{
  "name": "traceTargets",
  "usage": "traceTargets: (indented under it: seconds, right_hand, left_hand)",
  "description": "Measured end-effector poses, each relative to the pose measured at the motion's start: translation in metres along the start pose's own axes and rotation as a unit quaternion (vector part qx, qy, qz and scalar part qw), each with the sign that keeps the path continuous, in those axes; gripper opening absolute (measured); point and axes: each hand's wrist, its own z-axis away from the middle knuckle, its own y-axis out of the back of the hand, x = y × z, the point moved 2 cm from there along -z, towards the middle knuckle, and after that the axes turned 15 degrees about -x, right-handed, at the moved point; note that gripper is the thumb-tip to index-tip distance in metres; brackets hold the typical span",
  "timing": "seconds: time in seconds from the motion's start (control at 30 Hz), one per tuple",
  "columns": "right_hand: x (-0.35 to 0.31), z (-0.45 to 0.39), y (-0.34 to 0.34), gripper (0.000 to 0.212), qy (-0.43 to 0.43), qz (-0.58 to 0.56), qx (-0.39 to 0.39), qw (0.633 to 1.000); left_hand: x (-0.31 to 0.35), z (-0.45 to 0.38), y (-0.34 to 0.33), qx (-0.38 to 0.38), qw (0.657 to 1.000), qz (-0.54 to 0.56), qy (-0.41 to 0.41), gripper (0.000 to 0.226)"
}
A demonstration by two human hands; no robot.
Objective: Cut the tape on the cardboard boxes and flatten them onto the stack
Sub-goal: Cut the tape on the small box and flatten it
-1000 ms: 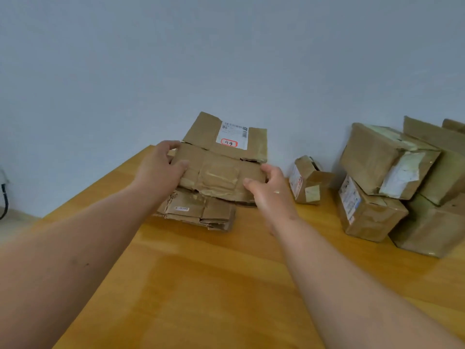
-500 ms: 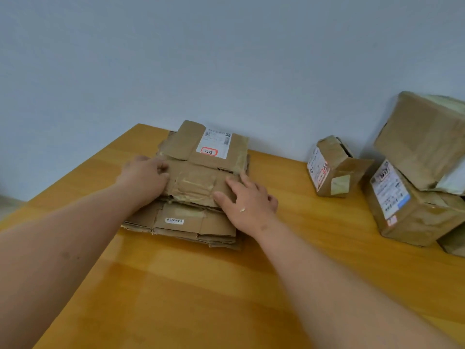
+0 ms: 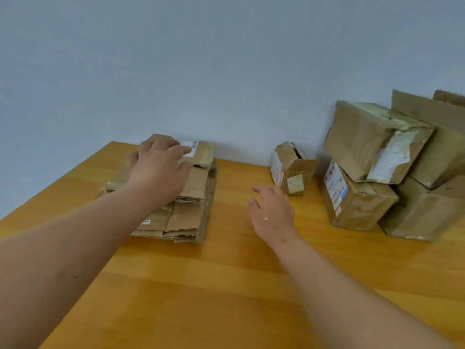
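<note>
A stack of flattened brown cardboard boxes (image 3: 188,217) lies on the wooden table (image 3: 226,285) near the wall. My left hand (image 3: 161,170) rests flat on top of the stack, fingers spread over the white label of the uppermost sheet. My right hand (image 3: 273,212) hovers open over bare table to the right of the stack, fingers pointing toward a small brown box (image 3: 289,170) with a torn top and white labels. No cutting tool is visible.
Several taped cardboard boxes are piled at the right by the wall: a labelled one (image 3: 352,197) on the table, a larger one (image 3: 372,139) resting on it, more behind (image 3: 427,205). A plain grey wall bounds the far edge.
The flattened box came down onto the stack. My right hand has left it and moved right toward the small box, while my left hand slid forward on top of the stack.
</note>
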Motion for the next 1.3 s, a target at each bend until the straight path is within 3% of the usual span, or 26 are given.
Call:
traceTargets:
  seconds: [0.2,0.33,0.47,0.53,0.63,0.7,0.93,1.13,1.3]
  right_hand:
    - [0.044,-0.004,0.039,0.041,-0.064,0.026,0.063,0.996]
    - [0.059,-0.027,0.067,0.066,-0.053,0.081,0.104,0.99]
    - [0.068,-0.056,0.078,0.08,-0.044,0.087,0.046,0.994]
    - [0.073,-0.063,0.08,0.069,-0.04,0.071,0.069,0.994]
    - [0.081,-0.058,0.082,0.024,-0.011,0.053,0.141,0.989]
    - [0.086,-0.048,0.083,0.015,0.012,0.038,0.153,0.987]
    - [0.079,0.01,0.096,0.023,0.079,-0.017,0.094,0.992]
    - [0.07,0.073,0.101,0.023,0.116,-0.073,0.037,0.99]
    - [0.067,0.114,0.105,0.03,0.101,-0.09,-0.02,0.991]
  left_hand:
    - [0.061,-0.012,-0.033,-0.061,0.996,-0.025,-0.066,0.041]
    - [0.081,-0.034,-0.052,-0.073,0.994,-0.03,-0.076,0.042]
    - [0.095,-0.05,-0.07,-0.076,0.994,-0.02,-0.082,0.04]
    - [0.099,-0.051,-0.079,-0.083,0.993,-0.017,-0.083,0.038]
    - [0.101,-0.045,-0.089,-0.096,0.991,-0.021,-0.086,0.037]
    - [0.103,-0.04,-0.09,-0.099,0.991,-0.027,-0.085,0.038]
    - [0.118,-0.009,-0.06,-0.076,0.992,-0.035,-0.098,0.054]
    - [0.121,0.039,-0.046,-0.154,0.976,-0.049,-0.143,0.079]
    - [0.121,0.079,-0.046,-0.167,0.969,-0.075,-0.166,0.061]
